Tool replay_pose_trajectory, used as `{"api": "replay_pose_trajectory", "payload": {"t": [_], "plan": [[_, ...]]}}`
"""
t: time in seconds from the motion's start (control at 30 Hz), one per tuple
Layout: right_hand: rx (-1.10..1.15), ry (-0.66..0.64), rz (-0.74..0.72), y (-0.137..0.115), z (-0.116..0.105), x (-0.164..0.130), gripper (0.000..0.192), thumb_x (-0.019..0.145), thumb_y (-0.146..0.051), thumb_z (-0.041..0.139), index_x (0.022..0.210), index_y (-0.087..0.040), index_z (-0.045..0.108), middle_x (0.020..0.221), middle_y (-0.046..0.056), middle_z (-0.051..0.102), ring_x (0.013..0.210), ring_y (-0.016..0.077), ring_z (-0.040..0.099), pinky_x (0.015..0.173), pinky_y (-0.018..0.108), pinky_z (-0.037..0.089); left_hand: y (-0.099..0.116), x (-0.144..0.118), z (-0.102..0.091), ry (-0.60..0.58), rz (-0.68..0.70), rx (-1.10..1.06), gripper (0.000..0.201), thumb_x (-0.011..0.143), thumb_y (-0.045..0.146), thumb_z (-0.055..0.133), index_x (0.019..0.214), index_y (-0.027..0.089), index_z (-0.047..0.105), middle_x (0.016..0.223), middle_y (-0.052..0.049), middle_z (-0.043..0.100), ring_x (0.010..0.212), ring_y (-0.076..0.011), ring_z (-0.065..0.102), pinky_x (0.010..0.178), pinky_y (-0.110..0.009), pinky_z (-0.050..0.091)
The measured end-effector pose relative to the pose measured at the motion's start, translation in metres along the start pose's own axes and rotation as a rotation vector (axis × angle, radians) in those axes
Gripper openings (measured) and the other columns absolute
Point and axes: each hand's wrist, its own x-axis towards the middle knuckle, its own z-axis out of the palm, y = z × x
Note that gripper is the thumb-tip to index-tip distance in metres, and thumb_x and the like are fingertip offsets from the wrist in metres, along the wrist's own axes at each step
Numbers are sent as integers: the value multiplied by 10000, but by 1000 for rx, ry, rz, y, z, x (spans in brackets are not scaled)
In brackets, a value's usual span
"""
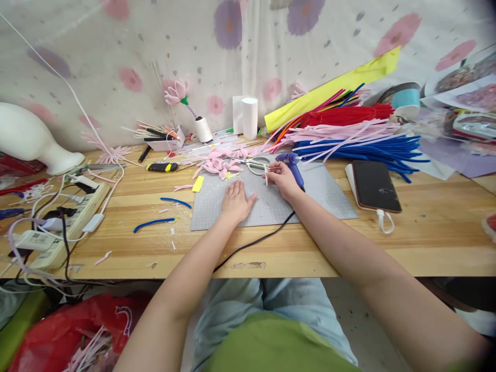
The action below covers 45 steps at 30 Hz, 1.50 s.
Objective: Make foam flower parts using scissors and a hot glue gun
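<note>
My left hand (235, 202) lies flat on the grey cutting mat (321, 199), fingers stretched out and holding nothing. My right hand (282, 178) pinches a short white strip (266, 175) above the mat; its exact kind is too small to tell. Right behind that strip are the scissors (258, 164), their loop handles toward my right hand. A blue-purple glue gun (292, 166) lies just beyond my right hand, its black cord running under my forearm. Pink fuzzy petals (217, 164) are heaped past my left fingertips, with small yellow bits (233, 175) beside them.
Bundles of blue (360, 152), pink and red pipe cleaners lie at the back right, near a phone (375, 186). At left are a power strip (77, 222) with tangled cables and a utility knife (161, 167). A pink pipe-cleaner flower (177, 93) stands in a white spool.
</note>
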Motion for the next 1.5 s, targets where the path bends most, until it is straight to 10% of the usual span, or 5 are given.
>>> {"api": "replay_pose_trajectory", "payload": {"t": [0.27, 0.43, 0.6, 0.93, 1.5], "plan": [[-113, 4, -18, 7, 0, 6, 310, 568, -238, 571, 825, -218, 399, 669, -59, 501, 656, 147, 614, 560, 252, 412, -63, -19, -22, 172, -354, 213, 648, 867, 426, 317, 1315, -32, 410, 1408, -262, 356, 1382, -351, 194, 1111, -554, 100], [-667, -62, -293, 4, 0, -2, 261, 645, -170, 523, 895, -213, 461, 735, -11, 571, 688, 156, 566, 659, 299, 427, -48, -12, -21, 353, 23, 78, 455, 873, 284, 351, 1258, 92, 500, 1372, -179, 448, 1327, -272, 345, 1111, -475, 231], [-1098, -244, -531, -4, 3, -13, 294, 728, -127, 465, 1009, -177, 533, 889, 62, 644, 868, 204, 566, 763, 320, 416, -43, -12, -6, -9, 337, -6, 549, 899, 398, 326, 1390, 153, 334, 1483, -103, 301, 1390, -205, 226, 1134, -423, 194], [-1168, -298, -517, -16, 6, -13, 328, 700, -189, 528, 1016, -180, 619, 1112, 79, 638, 1064, 241, 540, 902, 365, 408, -104, -23, -17, 155, 34, 138, 544, 879, 419, 361, 1311, 99, 440, 1405, -168, 414, 1341, -275, 323, 1118, -471, 182], [-1392, -398, -670, 3, 59, -1, 335, 805, -133, 400, 1098, -149, 562, 1010, 125, 649, 1014, 244, 558, 888, 338, 408, -78, 12, -2, 355, 5, -130, 546, 859, 293, 391, 1376, 134, 319, 1294, -138, 537, 1261, -267, 411, 1092, -487, 231]]}}
